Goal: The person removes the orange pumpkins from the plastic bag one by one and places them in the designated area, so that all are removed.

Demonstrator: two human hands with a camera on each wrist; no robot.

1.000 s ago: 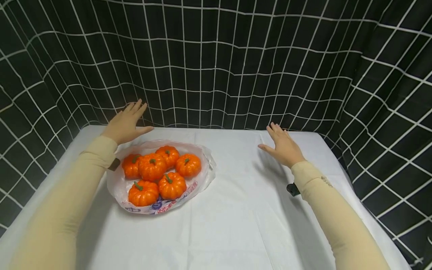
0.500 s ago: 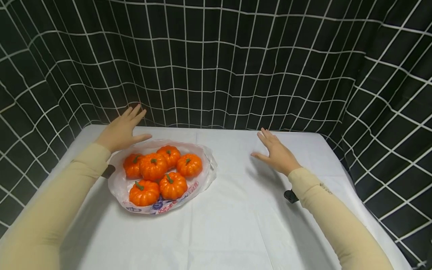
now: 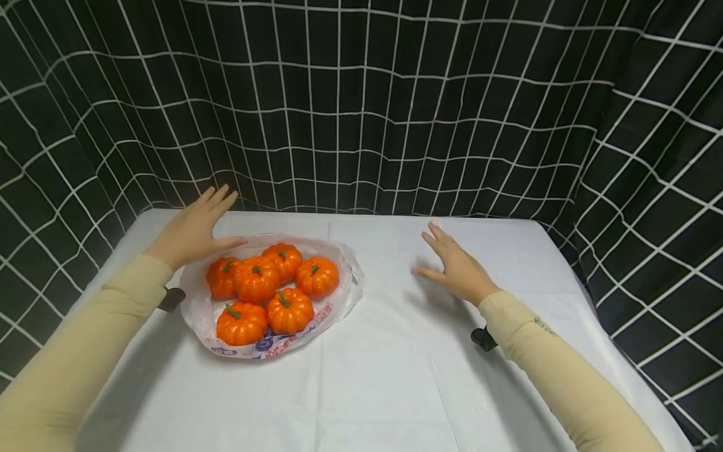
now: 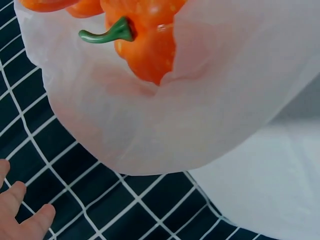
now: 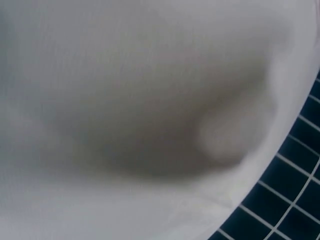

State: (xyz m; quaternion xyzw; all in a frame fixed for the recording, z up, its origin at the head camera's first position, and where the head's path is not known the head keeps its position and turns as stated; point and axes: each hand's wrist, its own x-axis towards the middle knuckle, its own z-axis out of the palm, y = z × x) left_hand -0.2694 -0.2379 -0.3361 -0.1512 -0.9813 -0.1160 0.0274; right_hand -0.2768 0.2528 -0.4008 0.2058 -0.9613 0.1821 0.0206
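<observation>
Several small orange pumpkins (image 3: 257,280) with green stems sit in a white translucent plastic bag (image 3: 189,314) on the left of the table. The bag's mouth lies spread upward, and red and blue print shows on its near side. My left hand (image 3: 189,232) hovers over the bag's far left rim, fingers spread and holding nothing. In the left wrist view the bag wall (image 4: 150,135) rises beside one pumpkin (image 4: 145,40), with fingertips (image 4: 37,220) at the lower left corner. Well to the right of the bag, my right hand (image 3: 460,270) floats above the cloth with its fingers extended, holding nothing.
A white cloth (image 3: 373,376) covers the table. Black curtains with a white grid (image 3: 350,113) stand behind it and on both sides. A dark wrist camera (image 3: 484,339) hangs under the right sleeve, another (image 3: 171,299) under the left.
My left hand has come down and a little left, toward the bag's rim. The right hand has drifted left and nearer to me. The pumpkins and bag stay in place.
</observation>
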